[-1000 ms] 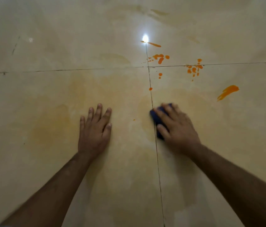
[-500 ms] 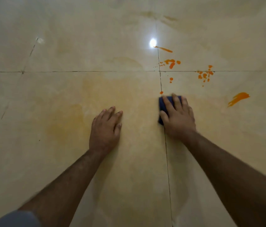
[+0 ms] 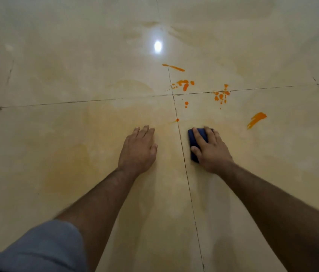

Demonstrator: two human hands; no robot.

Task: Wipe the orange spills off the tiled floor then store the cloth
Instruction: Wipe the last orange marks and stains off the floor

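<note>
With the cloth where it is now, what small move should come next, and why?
Probably slide the blue cloth under the right hand forward and slightly left onto the small orange drop by the grout line; it looks like the nearest unwiped spill, while the left hand braces flat.

Place: an indoor room, probably a home; nothing beyond the floor shows, so the kind of room cannot be told.
Floor: large glossy cream tiled floor with thin dark grout lines crossing just above the hands.
Lighting: a single lamp reflection on the tiles beyond the grout crossing, dim surroundings.
Mess: orange spills around that crossing, with faint yellowish smears nearer the camera.
</note>
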